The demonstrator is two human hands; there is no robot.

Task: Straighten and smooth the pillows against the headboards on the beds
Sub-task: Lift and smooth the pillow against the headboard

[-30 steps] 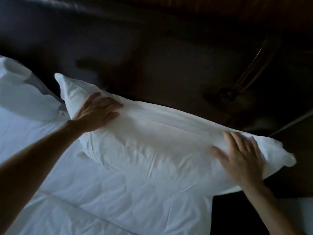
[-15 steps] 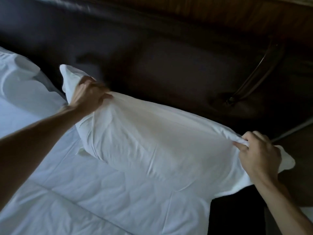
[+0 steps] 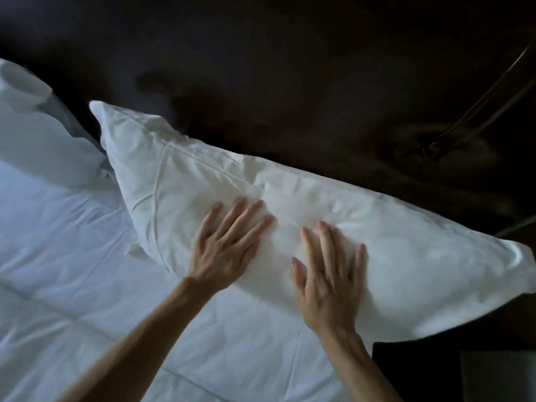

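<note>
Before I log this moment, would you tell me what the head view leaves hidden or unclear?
- Second pillow: cut off by the left edge.
- Near pillow: its middle is covered by the left hand and right hand, so creases there are hidden.
- Headboard: too dark to show its surface or top.
- Metal fitting: dim and cut off by the right edge; unidentifiable.
- Both palms: pressure cannot be judged.

Likely bedroom: bed (image 3: 87, 285), headboard (image 3: 290, 82).

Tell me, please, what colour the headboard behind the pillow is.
Dark brown headboard, head view.
</note>
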